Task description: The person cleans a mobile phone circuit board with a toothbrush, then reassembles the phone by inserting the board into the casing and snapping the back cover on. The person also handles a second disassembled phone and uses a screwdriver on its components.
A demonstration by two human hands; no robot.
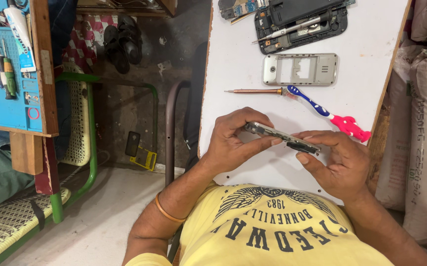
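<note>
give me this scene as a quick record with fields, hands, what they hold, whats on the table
left hand: grips one end of the phone part
right hand: grips the other end, thumb beneath
phone part: held edge-on above the white table
on table: silver phone frame, copper screwdriver, blue-and-pink toothbrush, opened black phone

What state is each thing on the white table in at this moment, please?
phone board: held edge-on by left hand and right hand
silver phone frame: empty, lying flat
black phone body: opened, tool across it
toothbrush: lying flat
screwdriver: lying flat
</note>
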